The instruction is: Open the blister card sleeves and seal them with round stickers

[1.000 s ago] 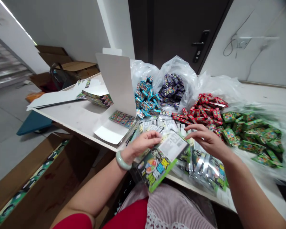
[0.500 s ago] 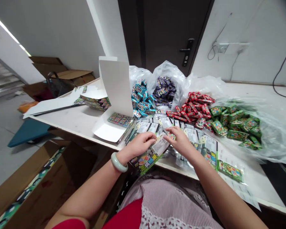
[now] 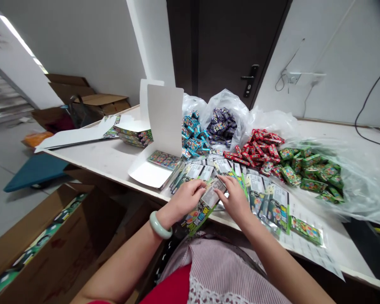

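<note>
One long white table (image 3: 361, 253) runs across the view, and over its near edge a flat printed packet (image 3: 194, 216) slants between the person's two hands. The left hand (image 3: 186, 197) has its thumb and fingers clamped on the packet's left side; the right hand (image 3: 237, 198) meets the far end, thumb and index finger slightly apart at the white label (image 3: 210, 196) (whether they grip it, I cannot tell).

Thin, wrinkled plastic bags (image 3: 361, 185) spread around heaps of small glossy blocks: green pieces (image 3: 316, 171), red pieces (image 3: 262, 147), purple pieces (image 3: 221, 125) and blue pieces (image 3: 194, 137). An open box (image 3: 165, 122) of plain white card stands with its lid upright. Rectangular black-and-green packets (image 3: 278, 207) fan out flat, shiny in places. One smooth, pale green bangle (image 3: 160, 226) circles the left wrist.

A second ago the packet looked larger and nearer the camera, the right fingers spread by its far corner; now the thumb reaches over the label. A small green packet (image 3: 307, 230), out of sight then, shows now.
</note>
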`<state>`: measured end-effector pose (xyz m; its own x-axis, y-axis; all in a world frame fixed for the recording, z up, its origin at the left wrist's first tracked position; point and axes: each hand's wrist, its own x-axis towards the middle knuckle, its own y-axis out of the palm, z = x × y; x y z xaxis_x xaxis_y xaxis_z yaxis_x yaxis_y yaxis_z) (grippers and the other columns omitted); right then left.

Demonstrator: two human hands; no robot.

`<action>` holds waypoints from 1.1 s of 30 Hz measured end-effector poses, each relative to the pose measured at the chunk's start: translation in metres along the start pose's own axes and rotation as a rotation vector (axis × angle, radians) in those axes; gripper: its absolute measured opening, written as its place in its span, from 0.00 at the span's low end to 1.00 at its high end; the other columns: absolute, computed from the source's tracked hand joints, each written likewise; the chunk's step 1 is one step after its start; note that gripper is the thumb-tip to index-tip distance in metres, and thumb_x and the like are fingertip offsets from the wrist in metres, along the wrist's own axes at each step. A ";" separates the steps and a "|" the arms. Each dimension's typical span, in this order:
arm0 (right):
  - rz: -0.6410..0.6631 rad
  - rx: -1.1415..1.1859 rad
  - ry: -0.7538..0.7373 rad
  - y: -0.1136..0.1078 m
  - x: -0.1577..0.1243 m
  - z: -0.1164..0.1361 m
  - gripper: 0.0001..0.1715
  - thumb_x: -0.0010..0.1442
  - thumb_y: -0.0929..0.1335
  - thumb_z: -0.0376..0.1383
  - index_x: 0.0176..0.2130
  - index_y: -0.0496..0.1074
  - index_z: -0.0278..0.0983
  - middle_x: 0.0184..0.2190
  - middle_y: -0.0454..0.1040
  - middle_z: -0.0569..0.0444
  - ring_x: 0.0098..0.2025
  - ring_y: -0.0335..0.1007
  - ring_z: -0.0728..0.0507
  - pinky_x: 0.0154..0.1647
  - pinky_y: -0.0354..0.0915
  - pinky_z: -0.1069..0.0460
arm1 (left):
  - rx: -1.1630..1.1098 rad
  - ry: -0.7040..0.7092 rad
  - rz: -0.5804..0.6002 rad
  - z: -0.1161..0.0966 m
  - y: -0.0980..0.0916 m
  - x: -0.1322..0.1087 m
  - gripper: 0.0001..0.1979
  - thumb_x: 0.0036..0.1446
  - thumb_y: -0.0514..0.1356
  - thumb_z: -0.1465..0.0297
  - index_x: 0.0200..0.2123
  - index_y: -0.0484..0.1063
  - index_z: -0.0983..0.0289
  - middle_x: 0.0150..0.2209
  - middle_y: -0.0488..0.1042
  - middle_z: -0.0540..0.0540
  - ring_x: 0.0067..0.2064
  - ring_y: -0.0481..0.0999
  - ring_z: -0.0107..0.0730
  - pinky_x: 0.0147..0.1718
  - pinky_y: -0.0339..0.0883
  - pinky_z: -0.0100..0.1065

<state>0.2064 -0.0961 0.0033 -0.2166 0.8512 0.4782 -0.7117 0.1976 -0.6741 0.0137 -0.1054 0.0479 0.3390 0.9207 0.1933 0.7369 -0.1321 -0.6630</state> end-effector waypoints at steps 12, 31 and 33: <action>0.004 0.055 -0.026 0.027 -0.007 -0.010 0.21 0.64 0.64 0.41 0.54 0.67 0.35 0.46 0.69 0.43 0.49 0.68 0.35 0.51 0.66 0.38 | 0.071 -0.072 -0.040 0.001 0.001 -0.010 0.10 0.58 0.54 0.73 0.35 0.76 0.65 0.34 0.78 0.54 0.38 0.75 0.35 0.41 0.67 0.32; -0.012 0.010 -0.194 0.048 0.009 0.029 0.18 0.64 0.63 0.37 0.52 0.65 0.33 0.46 0.70 0.40 0.51 0.68 0.36 0.50 0.68 0.40 | 0.073 -0.090 -0.149 0.030 -0.021 -0.026 0.24 0.60 0.49 0.76 0.60 0.63 0.67 0.56 0.71 0.63 0.56 0.72 0.43 0.55 0.66 0.42; 0.054 0.063 -0.171 0.051 0.013 0.036 0.12 0.64 0.63 0.38 0.47 0.68 0.35 0.41 0.73 0.43 0.45 0.72 0.38 0.44 0.71 0.43 | 0.140 -0.081 -0.149 0.036 -0.032 -0.031 0.24 0.60 0.49 0.78 0.59 0.64 0.68 0.54 0.72 0.64 0.54 0.73 0.44 0.54 0.67 0.43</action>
<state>0.1431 -0.0924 -0.0041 -0.3618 0.7636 0.5348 -0.7352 0.1191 -0.6673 -0.0416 -0.1166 0.0365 0.1803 0.9535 0.2414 0.6846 0.0546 -0.7268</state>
